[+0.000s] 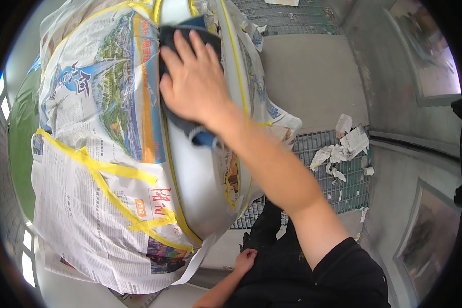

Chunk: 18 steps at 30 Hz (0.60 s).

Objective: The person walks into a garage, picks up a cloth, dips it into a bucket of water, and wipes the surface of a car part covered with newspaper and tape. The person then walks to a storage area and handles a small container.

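My right hand (197, 77) holds a dark blue-black cloth (210, 38) against a narrow, glossy white vehicle panel (195, 190). Its fingers are spread over the cloth, and a blue folded end (205, 137) pokes out below the wrist. Newspaper sheets (87, 205) cover the surface to the left, fixed with strips of yellow masking tape (123, 168). More tape and paper border the panel on its right. Low in the view, my left hand (245, 261) rests by my dark trousers; its fingers are partly hidden, so their grip is unclear.
To the right, crumpled paper scraps (339, 154) lie on a metal floor grating (339, 192). A plain grey floor plate (315, 77) sits farther off. Grey walls with window panels (431, 246) close off the right side. Green sheeting (23, 149) shows at far left.
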Available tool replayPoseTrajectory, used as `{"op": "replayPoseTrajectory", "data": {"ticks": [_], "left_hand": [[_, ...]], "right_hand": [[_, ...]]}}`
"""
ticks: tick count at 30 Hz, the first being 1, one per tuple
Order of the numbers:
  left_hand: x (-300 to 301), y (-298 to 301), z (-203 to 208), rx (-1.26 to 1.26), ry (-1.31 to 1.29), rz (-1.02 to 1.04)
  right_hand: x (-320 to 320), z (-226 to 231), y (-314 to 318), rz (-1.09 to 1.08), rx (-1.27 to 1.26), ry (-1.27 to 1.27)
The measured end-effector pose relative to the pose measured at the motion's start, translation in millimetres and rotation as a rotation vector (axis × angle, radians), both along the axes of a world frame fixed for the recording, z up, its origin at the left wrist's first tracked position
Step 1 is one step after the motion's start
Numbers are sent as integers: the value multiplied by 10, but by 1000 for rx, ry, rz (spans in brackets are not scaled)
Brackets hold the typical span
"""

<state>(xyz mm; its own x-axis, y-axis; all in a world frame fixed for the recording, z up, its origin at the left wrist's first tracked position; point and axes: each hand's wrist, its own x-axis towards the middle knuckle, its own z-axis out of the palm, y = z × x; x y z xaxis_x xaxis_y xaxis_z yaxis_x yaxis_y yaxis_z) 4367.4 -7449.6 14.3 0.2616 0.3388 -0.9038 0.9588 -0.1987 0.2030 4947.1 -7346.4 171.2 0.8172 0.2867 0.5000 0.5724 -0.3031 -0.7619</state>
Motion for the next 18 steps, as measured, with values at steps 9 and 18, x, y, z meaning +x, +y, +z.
{"op": "replayPoseTrajectory", "data": {"ticks": [9, 18], "left_hand": [[-170, -113, 12, -24, 37, -1], [51, -75, -57, 249, -431, -202]], "right_hand": [[129, -106, 126, -195, 104, 152], [-2303, 50, -1127, 297, 14, 181]]}}
